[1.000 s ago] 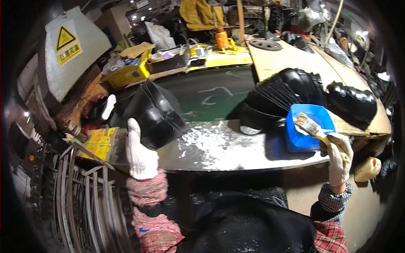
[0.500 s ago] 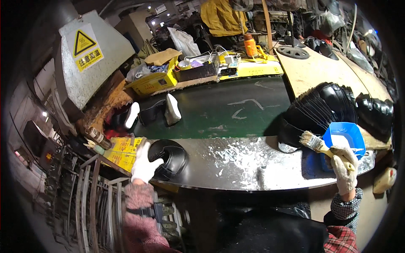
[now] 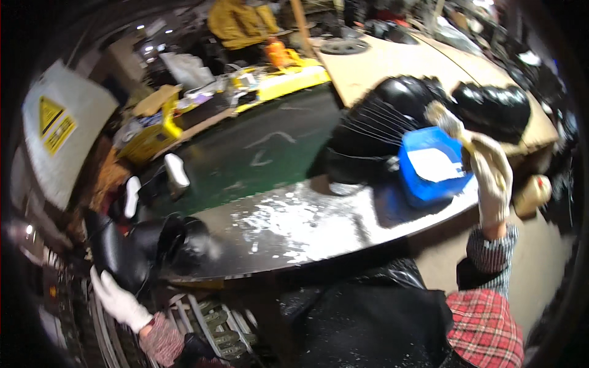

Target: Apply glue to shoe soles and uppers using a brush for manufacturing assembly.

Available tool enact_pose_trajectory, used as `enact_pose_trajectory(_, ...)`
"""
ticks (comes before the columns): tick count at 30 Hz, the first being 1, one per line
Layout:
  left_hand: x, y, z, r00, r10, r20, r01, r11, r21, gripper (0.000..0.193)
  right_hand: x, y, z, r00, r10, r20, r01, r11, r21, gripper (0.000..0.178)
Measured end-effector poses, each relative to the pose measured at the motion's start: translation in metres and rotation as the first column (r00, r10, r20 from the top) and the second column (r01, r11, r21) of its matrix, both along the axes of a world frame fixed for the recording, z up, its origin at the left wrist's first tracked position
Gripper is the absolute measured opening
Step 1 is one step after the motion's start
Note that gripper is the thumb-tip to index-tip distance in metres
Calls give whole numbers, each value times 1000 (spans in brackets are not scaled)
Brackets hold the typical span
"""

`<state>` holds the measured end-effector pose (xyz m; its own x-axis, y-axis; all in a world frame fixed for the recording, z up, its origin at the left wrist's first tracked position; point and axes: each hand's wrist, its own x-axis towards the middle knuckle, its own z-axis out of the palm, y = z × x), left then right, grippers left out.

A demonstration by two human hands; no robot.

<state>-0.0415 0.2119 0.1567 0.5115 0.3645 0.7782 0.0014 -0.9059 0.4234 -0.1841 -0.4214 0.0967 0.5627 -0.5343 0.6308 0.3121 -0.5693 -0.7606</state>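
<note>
The right hand's (image 3: 491, 175) grip is closed around a paintbrush (image 3: 453, 126), raised near the blue tub (image 3: 438, 192) on the desk (image 3: 239, 260). Left hand (image 3: 119, 300) meets a black shoe upper (image 3: 116, 251), desk's left end; grasp cannot be determined.

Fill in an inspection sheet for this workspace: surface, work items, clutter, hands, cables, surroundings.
Surface: metal bench edge splotched with white residue; dark green bed behind it.
Work items: blue tub with white contents; paintbrush; stacked black glossy shells; curved black piece at the left end.
Clutter: yellow box filled with odds and ends; orange bottle at the back.
Hands: gloved right hand grips the paintbrush, bristles raised, near the blue tub; gloved left hand is open by the curved black piece, contact unclear.
Cables: too blurred at the back to tell.
Surroundings: grey hood with yellow warning sign, left; beige jug, far right.
</note>
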Motion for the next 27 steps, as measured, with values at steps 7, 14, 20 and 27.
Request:
enact_pose_trajectory(7, 56, -27, -47, 990, -137, -37, 135, 989, -53, 38, -12, -18, 19, 997, 38, -73, -35, 999, 38, 25)
enact_pose_trajectory(14, 61, -45, -61, 989, 70, -128, -48, 985, 168, 38, 28, 66, -14, 852, 498, -158, -483, 866, 129, 24)
enact_pose_trajectory(20, 42, -10, -83, 999, 33, 43, -39, 986, 163, 39, 107, 184, 15, 683, 687, -249, -730, 634, -255, 29)
enact_pose_trajectory(27, 30, -26, -97, 963, -67, 260, 33, 991, 133, 36, 229, 368, -28, 580, 798, -163, -789, 501, -356, 35)
